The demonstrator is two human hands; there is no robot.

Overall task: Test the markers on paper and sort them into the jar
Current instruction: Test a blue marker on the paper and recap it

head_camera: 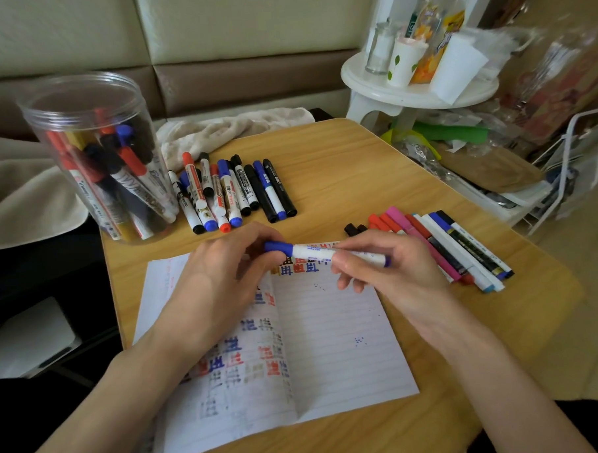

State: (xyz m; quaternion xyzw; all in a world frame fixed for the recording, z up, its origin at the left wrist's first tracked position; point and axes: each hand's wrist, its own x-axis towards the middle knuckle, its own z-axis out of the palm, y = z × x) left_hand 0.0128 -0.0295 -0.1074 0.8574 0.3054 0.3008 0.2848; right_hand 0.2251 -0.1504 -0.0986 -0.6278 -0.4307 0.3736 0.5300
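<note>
Blue marker [321, 254] held level just above the top edge of the open notebook [330, 344], cap [278, 248] end to the left. Left hand [221, 274] pinches the blue cap between thumb and fingers; right hand [385, 267] curls round the white barrel, fingertips underneath. Likely the cap is being pulled off or pushed on; cannot tell which. To do it well: move straight along the barrel, no sideways bend, tip kept over the paper. Both wrists low, forearms angled inward toward each other. Jar [96, 156], part full, stands far left on the table [356, 162]. Loose markers [234, 191] lie just beside it, and a second bunch [446, 250] lies right of the notebook.
</note>
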